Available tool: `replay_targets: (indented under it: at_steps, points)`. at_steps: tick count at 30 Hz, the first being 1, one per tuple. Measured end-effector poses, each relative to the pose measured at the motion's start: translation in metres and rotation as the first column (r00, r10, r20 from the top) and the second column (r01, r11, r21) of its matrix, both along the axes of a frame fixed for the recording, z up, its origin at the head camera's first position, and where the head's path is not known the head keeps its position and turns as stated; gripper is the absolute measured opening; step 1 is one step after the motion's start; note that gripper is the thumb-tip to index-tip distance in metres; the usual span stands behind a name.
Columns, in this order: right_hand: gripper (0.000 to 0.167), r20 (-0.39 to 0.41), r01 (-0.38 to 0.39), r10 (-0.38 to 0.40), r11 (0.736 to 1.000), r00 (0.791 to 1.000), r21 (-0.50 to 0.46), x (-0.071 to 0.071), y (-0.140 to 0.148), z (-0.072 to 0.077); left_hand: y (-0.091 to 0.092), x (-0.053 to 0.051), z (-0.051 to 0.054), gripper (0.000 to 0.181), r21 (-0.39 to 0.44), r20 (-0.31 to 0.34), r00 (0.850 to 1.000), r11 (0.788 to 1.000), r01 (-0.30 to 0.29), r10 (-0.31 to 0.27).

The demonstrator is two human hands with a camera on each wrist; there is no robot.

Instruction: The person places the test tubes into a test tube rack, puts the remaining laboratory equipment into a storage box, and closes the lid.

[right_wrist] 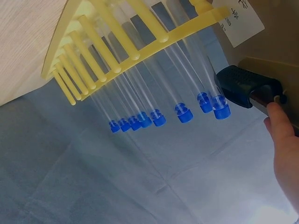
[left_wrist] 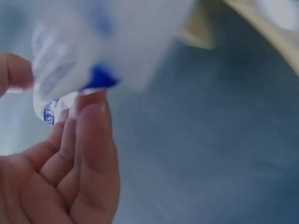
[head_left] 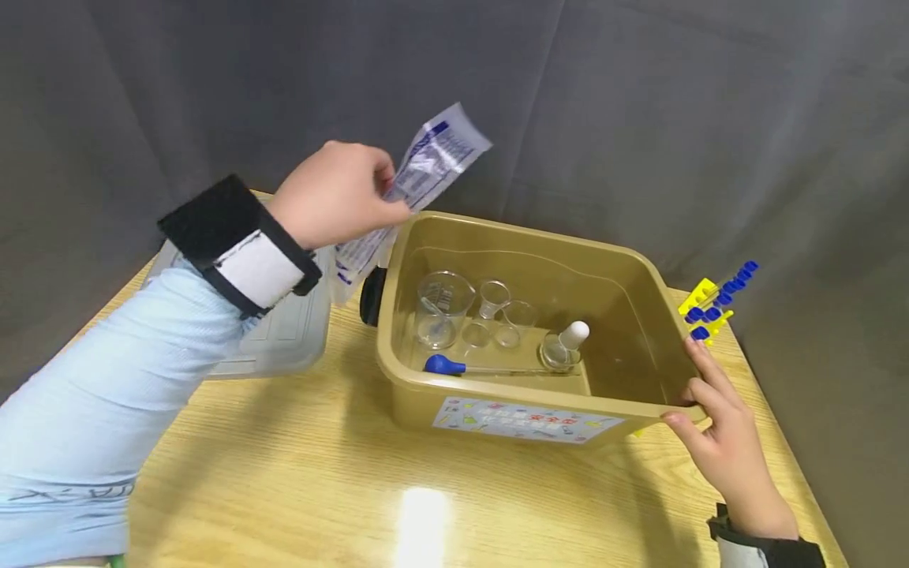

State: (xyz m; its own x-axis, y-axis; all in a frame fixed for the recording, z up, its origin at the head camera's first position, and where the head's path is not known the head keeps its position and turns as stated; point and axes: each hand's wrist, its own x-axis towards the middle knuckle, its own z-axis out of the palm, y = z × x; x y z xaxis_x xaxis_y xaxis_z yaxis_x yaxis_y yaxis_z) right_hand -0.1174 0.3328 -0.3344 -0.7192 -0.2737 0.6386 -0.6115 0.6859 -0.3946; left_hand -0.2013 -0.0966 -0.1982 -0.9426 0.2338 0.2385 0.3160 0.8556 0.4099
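My left hand (head_left: 334, 193) pinches a clear plastic packet (head_left: 442, 158) with blue print, held up over the left end of a tan plastic bin (head_left: 529, 230). In the left wrist view the packet (left_wrist: 65, 65) is blurred, and its contents cannot be made out. My right hand (head_left: 731, 442) grips the bin's front right corner, thumb at the front rim. Inside the bin stand a beaker (head_left: 446, 293), several small clear vessels (head_left: 495, 293) and a glass burner with a white cap (head_left: 574, 335). A dropper with a blue bulb (head_left: 443, 364) lies along the front wall.
Beyond the bin's right end stands a yellow rack (right_wrist: 163, 44) of test tubes with blue caps (right_wrist: 183, 113). A black handle (right_wrist: 236, 86) is on that end of the bin. A grey translucent lid (head_left: 284, 339) lies at left on the wooden table (head_left: 298, 473). Grey cloth (head_left: 639, 118) hangs behind.
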Motion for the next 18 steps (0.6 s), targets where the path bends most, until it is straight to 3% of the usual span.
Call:
replay_targets:
  at_steps: [3,7,14,18]
  points:
    - [0.042,0.003,0.006,-0.006,1.000,1.000,0.005,0.002,-0.002,-0.001,0.038,0.008,0.020,0.018,-0.077,-0.001,0.993,0.990,0.114,-0.115]
    - [0.044,0.008,-0.003,0.003,1.000,1.000,0.005,0.003,-0.007,-0.002,0.081,0.015,0.023,0.014,-0.204,0.045,0.968,0.946,0.253,-0.249]
    - [0.050,-0.005,-0.017,0.017,1.000,1.000,0.000,0.004,-0.020,-0.004,0.117,0.016,0.002,0.022,-0.397,0.122,0.923,0.834,0.383,-0.365]
    - [0.050,-0.006,-0.012,0.012,1.000,1.000,0.001,0.007,-0.023,-0.005,0.131,0.012,-0.021,0.016,-0.478,0.173,0.883,0.746,0.463,-0.437]
